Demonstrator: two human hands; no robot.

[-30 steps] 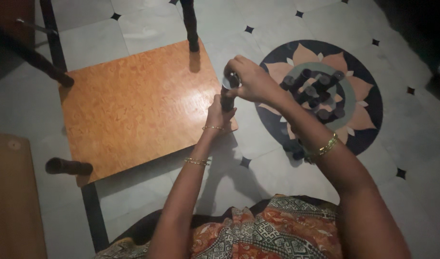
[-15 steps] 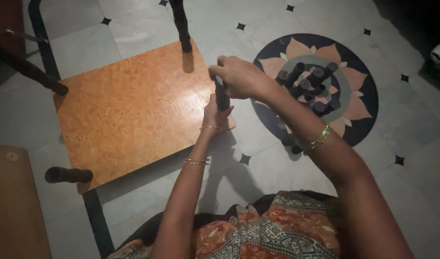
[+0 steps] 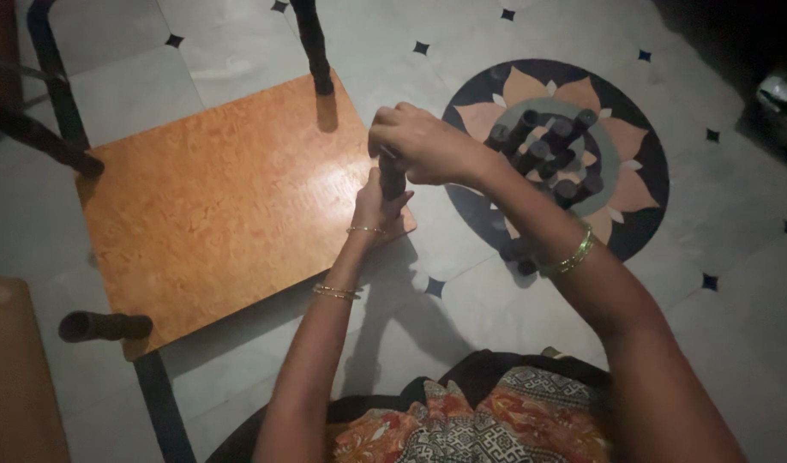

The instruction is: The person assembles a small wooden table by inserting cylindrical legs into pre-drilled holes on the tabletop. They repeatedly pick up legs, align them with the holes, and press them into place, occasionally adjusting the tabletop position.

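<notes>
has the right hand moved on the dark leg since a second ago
Yes. The right hand now sits atop the dark leg, shifted left toward the orange board.

Table leg (image 3: 392, 178) mostly under hands (image 3: 423, 141)

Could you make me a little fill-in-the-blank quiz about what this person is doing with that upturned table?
1. Both hands grip a dark table ____ at the near corner of the orange board.
2. The right hand sits ____ the left hand.
3. Spare dark tubes lie on a floor medallion shaped like a ____.

Missing words: leg; above; flower
</notes>
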